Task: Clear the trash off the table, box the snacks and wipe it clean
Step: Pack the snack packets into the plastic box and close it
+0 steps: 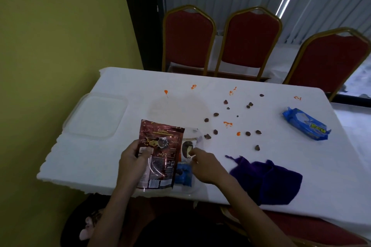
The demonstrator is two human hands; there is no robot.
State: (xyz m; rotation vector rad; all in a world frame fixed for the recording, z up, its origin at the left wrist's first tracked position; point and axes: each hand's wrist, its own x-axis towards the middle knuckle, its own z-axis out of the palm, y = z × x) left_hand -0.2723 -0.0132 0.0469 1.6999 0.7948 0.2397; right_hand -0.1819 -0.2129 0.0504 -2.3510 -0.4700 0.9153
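Snack pouch (158, 152): maroon foil, upright and a little tilted, over the clear plastic box (189, 190) at the table's near edge; not yet laid flat inside.
Left hand (133, 159): closed on the pouch's left edge, thumb across the front.
Right hand (202, 166): fingertips pinched on the white ice-cream wrapper (187, 147) in the box; only a light hold, rest of the hand loosely curled.
Blue packet (183, 174): small, already lying in the box, just right of the pouch.
Step in hand: boxing the snacks, probably mid-way; trash and wiping not yet done.
Next move: likely calls for lowering the pouch flat beside the blue packet, then fetching the blue biscuit pack (306, 124) from far right.
Lid (95, 115): clear, lying apart at the left end of the table.
Crumbs (215, 114): dark bits scattered mid-table, among orange smears (227, 124).
Purple cloth (267, 178): crumpled, near edge, right of the box.
Table (261, 166): white cloth cover.
Room: three red chairs (188, 38) with gold frames behind, yellow-green wall left, vertical blinds beyond.
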